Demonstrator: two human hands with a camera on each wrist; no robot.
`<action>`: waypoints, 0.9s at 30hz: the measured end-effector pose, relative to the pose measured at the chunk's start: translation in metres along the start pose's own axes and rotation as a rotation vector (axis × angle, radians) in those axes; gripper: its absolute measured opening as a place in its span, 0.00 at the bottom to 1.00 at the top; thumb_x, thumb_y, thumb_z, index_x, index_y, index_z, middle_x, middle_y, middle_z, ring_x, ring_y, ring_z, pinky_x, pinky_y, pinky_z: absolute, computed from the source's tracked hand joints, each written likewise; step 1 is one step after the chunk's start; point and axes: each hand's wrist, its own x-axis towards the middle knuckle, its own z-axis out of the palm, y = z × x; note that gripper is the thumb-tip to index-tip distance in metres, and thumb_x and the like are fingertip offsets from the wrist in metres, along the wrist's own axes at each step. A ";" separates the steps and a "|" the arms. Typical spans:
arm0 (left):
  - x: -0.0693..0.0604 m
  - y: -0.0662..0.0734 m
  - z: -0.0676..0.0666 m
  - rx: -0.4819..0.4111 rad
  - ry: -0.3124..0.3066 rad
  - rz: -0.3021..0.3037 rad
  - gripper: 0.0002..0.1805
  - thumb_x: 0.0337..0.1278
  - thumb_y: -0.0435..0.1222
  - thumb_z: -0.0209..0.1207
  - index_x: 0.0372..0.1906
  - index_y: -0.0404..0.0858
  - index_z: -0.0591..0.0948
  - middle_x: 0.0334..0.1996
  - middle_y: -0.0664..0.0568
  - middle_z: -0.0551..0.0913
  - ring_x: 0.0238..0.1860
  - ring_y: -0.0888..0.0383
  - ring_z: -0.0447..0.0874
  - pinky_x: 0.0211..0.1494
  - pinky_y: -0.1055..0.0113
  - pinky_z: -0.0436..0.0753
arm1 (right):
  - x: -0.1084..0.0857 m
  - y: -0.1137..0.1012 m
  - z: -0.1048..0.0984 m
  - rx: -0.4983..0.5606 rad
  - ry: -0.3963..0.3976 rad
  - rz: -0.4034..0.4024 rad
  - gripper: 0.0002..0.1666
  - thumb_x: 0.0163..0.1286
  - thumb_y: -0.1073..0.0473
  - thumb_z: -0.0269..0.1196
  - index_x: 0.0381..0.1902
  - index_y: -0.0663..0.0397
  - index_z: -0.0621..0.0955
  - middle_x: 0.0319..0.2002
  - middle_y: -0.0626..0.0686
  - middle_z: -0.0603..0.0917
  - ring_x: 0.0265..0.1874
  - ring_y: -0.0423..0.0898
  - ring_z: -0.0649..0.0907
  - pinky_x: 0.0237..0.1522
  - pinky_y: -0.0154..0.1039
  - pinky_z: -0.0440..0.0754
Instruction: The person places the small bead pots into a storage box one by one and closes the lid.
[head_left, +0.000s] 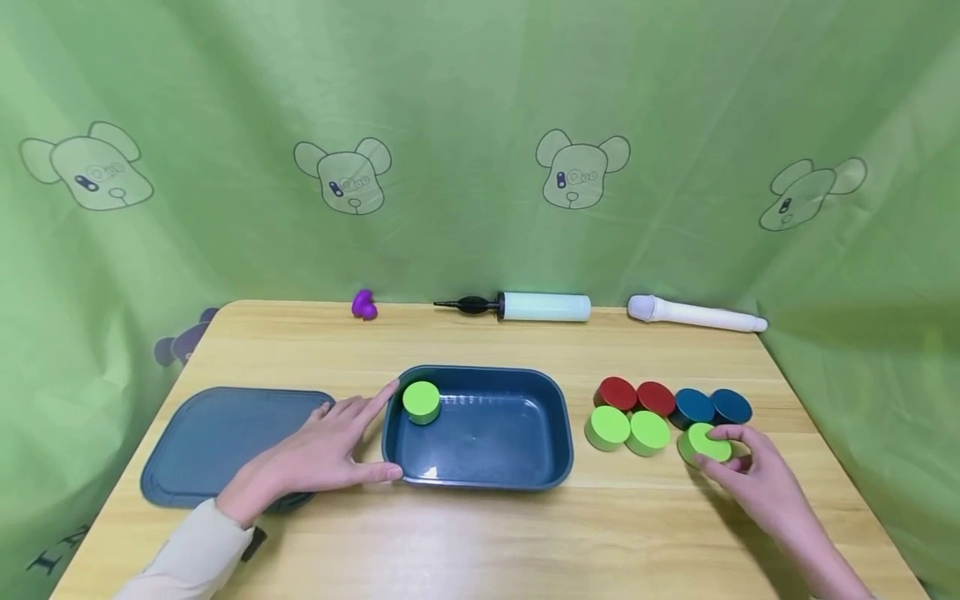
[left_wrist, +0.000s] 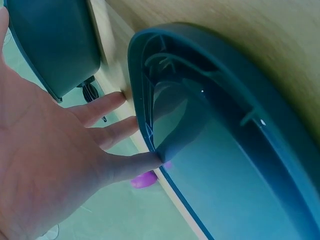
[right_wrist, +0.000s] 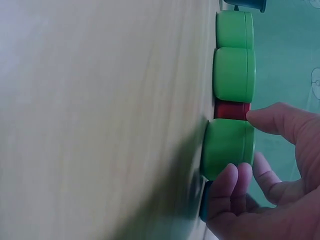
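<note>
The left hand (head_left: 322, 450) spreads its fingers at the left end of a dark blue box (head_left: 480, 442), forefinger and thumb touching its rim. One green round tin (head_left: 422, 402) stands inside the box at its upper left. The right hand (head_left: 765, 492) pinches another green tin (head_left: 703, 445) at the right end of the front row; in the right wrist view, thumb and fingers lie about this tin (right_wrist: 227, 149). Two more green tins (head_left: 628, 430) stand left of it. Behind are two red tins (head_left: 636, 397) and two blue tins (head_left: 712, 407).
A dark blue lid (head_left: 225, 442) lies left of the box, partly under the left hand and wrist. Along the table's back edge lie a purple object (head_left: 364, 305), a pump (head_left: 543, 307) and a white wand-like item (head_left: 701, 315). Green curtain hangs behind.
</note>
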 end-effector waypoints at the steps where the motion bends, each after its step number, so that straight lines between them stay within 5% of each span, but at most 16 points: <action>1: 0.000 0.000 0.000 0.000 0.000 0.001 0.64 0.62 0.78 0.58 0.91 0.60 0.41 0.83 0.44 0.65 0.82 0.36 0.60 0.76 0.20 0.50 | 0.001 0.001 0.000 0.004 -0.005 0.011 0.33 0.77 0.51 0.74 0.67 0.66 0.75 0.55 0.64 0.76 0.34 0.44 0.77 0.30 0.37 0.78; 12: 0.000 0.000 -0.001 0.004 -0.005 0.002 0.64 0.62 0.78 0.58 0.91 0.61 0.41 0.82 0.40 0.66 0.81 0.35 0.61 0.76 0.20 0.51 | 0.003 0.001 -0.001 0.003 -0.019 0.034 0.31 0.76 0.56 0.74 0.67 0.62 0.73 0.44 0.59 0.82 0.35 0.43 0.80 0.33 0.36 0.79; 27: 0.000 0.002 -0.001 -0.001 -0.004 0.006 0.64 0.62 0.78 0.59 0.92 0.60 0.41 0.81 0.39 0.67 0.81 0.35 0.63 0.76 0.20 0.52 | -0.010 -0.017 -0.010 -0.040 0.036 0.066 0.36 0.74 0.41 0.75 0.69 0.52 0.75 0.36 0.56 0.80 0.32 0.48 0.77 0.28 0.40 0.74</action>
